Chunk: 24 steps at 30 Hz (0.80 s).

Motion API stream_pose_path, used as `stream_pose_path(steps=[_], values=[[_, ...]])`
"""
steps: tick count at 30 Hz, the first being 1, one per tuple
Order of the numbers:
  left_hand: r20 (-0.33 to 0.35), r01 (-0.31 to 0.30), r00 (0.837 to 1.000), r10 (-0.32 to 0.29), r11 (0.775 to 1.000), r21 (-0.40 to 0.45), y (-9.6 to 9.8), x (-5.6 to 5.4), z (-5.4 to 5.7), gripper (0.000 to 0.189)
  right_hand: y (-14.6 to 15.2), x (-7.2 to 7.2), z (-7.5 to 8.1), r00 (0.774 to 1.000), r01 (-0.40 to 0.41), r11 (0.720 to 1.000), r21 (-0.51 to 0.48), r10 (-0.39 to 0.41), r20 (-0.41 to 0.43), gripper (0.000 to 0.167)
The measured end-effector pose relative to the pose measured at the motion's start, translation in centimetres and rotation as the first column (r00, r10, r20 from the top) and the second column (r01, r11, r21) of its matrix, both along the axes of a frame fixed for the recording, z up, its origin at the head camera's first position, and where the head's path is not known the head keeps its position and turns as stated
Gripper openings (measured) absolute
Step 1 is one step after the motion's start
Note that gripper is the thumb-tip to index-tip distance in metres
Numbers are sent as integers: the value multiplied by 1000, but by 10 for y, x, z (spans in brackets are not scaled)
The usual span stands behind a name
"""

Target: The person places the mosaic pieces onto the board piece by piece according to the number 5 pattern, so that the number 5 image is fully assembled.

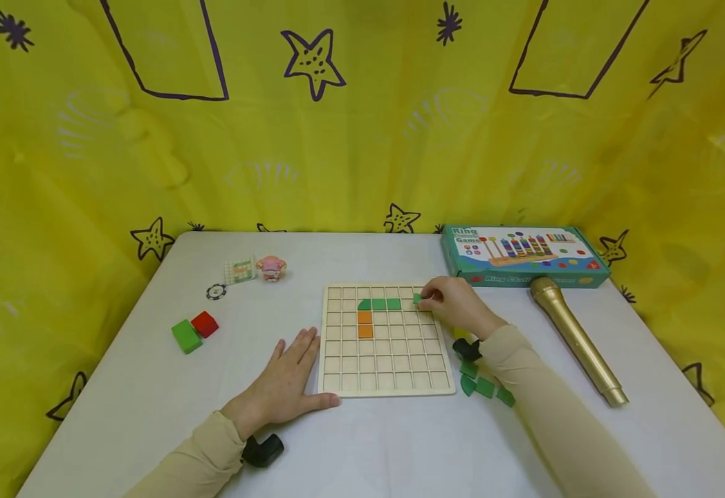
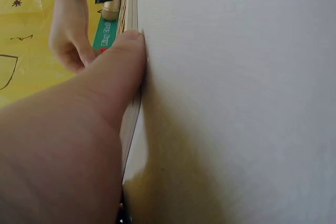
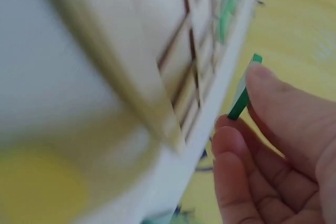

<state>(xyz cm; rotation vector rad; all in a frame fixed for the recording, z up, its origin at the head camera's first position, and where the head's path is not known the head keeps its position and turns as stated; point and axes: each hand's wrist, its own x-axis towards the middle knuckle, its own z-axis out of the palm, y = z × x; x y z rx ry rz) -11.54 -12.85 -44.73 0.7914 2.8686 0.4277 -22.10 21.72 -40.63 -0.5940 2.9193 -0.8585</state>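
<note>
A square wooden grid board lies on the white table. In its second row sit three green tiles, the leftmost with a rounded corner. Two orange tiles stand in a column below that one. My right hand pinches a thin green tile between thumb and fingers, over the board's upper right part. Fingers spread, my left hand rests flat on the table at the board's left side, its thumb at the near left corner. Loose green pieces lie right of the board, partly hidden by my right forearm.
At the back right is a boxed ring game, with a gold microphone in front of it. On the left are a green block, a red block, a round chip, a patterned card and a pink figurine.
</note>
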Motion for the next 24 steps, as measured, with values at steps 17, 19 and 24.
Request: stream_pose_path(steps=[17, 19, 24], values=[[7, -6, 1000, 6, 1000, -30, -3, -2, -2, 114, -17, -8, 2, 971, -195, 965, 176, 215, -104, 14], [10, 1, 1000, 0, 1000, -18, -3, -2, -2, 113, -3, 1, 5, 980, -150, 982, 118, 163, -110, 15], [-2, 7, 1000, -7, 1000, -9, -1, -2, -2, 112, 49, 32, 8, 990, -24, 999, 42, 29, -135, 15]])
